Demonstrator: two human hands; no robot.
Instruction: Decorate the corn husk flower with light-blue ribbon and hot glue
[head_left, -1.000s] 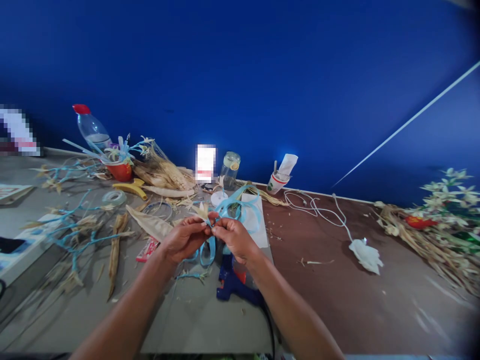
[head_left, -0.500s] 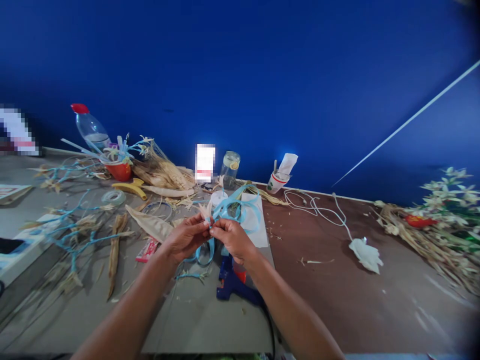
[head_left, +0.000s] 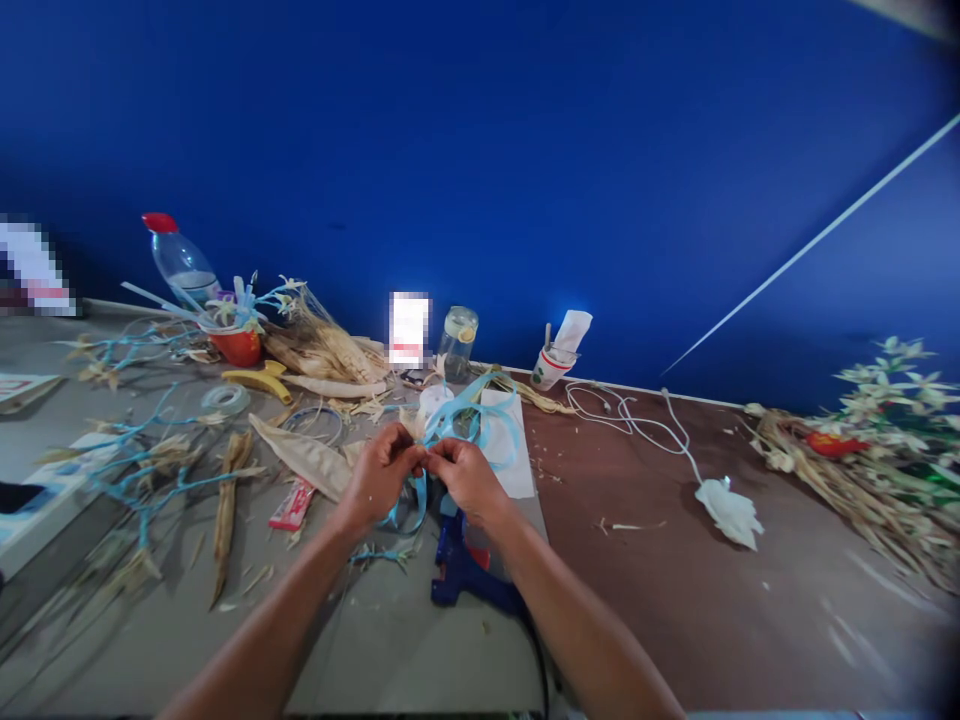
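Note:
My left hand (head_left: 382,475) and my right hand (head_left: 466,478) meet fingertip to fingertip over the table, both pinched shut on a small dried-husk flower (head_left: 411,422) bound with light blue ribbon (head_left: 472,415). The ribbon loops up behind my hands and hangs down between them. A blue glue gun (head_left: 465,570) lies on the table just under my right wrist. The flower is mostly hidden by my fingers.
Dried husk strips (head_left: 300,452), blue-wrapped twig branches (head_left: 142,470), a tape roll (head_left: 222,398), a red cup (head_left: 238,343) and a red-capped bottle (head_left: 176,262) crowd the left. A glass jar (head_left: 457,340), paper cup (head_left: 551,365), white cable (head_left: 637,420) and husk flower bunch (head_left: 870,440) lie right.
My hands have drawn closer together and turned the flower inward, so less of it shows. The view has shifted slightly down.

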